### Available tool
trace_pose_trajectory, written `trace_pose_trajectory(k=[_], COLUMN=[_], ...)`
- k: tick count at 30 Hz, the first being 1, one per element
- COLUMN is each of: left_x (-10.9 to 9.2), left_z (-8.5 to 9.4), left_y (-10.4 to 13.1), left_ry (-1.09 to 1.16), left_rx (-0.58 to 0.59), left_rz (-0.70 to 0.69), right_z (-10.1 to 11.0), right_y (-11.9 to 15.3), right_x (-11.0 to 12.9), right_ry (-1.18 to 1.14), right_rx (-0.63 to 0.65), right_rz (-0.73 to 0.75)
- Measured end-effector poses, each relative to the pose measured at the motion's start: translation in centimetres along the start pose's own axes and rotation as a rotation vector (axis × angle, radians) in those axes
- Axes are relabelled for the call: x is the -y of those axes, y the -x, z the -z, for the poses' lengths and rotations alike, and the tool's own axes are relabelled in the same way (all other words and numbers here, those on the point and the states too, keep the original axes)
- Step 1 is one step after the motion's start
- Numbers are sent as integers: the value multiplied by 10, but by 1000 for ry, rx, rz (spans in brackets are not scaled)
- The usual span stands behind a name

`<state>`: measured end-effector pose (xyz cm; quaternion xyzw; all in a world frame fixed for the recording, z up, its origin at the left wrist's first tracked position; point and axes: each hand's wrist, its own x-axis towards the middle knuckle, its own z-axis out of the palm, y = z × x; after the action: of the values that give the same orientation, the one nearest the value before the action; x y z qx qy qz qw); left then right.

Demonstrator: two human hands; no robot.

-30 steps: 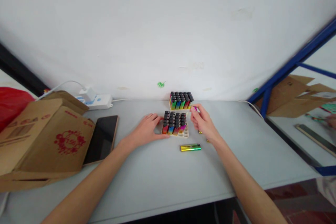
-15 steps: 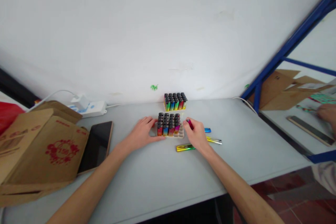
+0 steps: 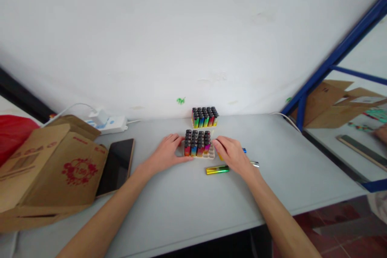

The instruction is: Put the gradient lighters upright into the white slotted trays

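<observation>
A pale lighter tray [image 3: 204,157] stands on the table, filled with several upright black-topped lighters [image 3: 194,149] in shiny red, blue and purple. Bare slots show at its right end. My left hand [image 3: 166,152] grips the tray's left side, thumb along the front edge and fingers curled at the side. At the right end my right hand [image 3: 234,154] is closed on a lighter [image 3: 221,157], mostly hidden, a bit of yellow showing under the fingers. Below that hand lies a yellow-green lighter [image 3: 217,170]; a blue one [image 3: 244,150] and a silver-ended one [image 3: 255,164] are partly covered.
A second full tray of lighters [image 3: 205,117] stands behind, near the wall. To the left are an open cardboard box [image 3: 63,169], a black phone [image 3: 116,165] and a power strip [image 3: 113,124]. At right, beyond a blue frame [image 3: 302,109], part of another person's hand shows.
My right hand has turned over slightly beside the tray; the lighter's purple end no longer shows, and yellow now does. My left hand stays at the tray. The view has shifted a little.
</observation>
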<state>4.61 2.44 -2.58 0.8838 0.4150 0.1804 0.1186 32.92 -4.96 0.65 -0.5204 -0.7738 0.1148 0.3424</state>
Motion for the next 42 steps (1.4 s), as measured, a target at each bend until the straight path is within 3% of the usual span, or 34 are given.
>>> trace_pose_trajectory(k=[8, 14, 17, 20, 26, 30, 33, 37, 42], left_x=[0, -1, 0, 1, 2, 1, 1, 1, 2], left_z=[-1, -3, -3, -3, -3, -2, -2, -2, -2], left_y=[0, 0, 0, 0, 0, 0, 0, -1, -1], left_ry=[-3, -6, 3, 13, 14, 1, 2, -8, 14], left_rx=[7, -9, -25, -25, -14, 0, 3, 6, 1], left_rz=[-2, 5, 1, -3, 1, 10, 12, 14, 22], right_z=[2, -2, -5, -2, 42, 64, 62, 53, 56], right_y=[2, 4, 4, 4, 9, 46, 91, 141, 154], right_x=[0, -5, -7, -9, -33, -61, -74, -77, -74], right_ry=[-102, 4, 155, 157, 87, 196, 301, 320, 95], right_rx=[106, 240, 212, 216, -34, -55, -140, -146, -222], right_rz=[11, 83, 74, 46, -84, -71, -71, -75, -233])
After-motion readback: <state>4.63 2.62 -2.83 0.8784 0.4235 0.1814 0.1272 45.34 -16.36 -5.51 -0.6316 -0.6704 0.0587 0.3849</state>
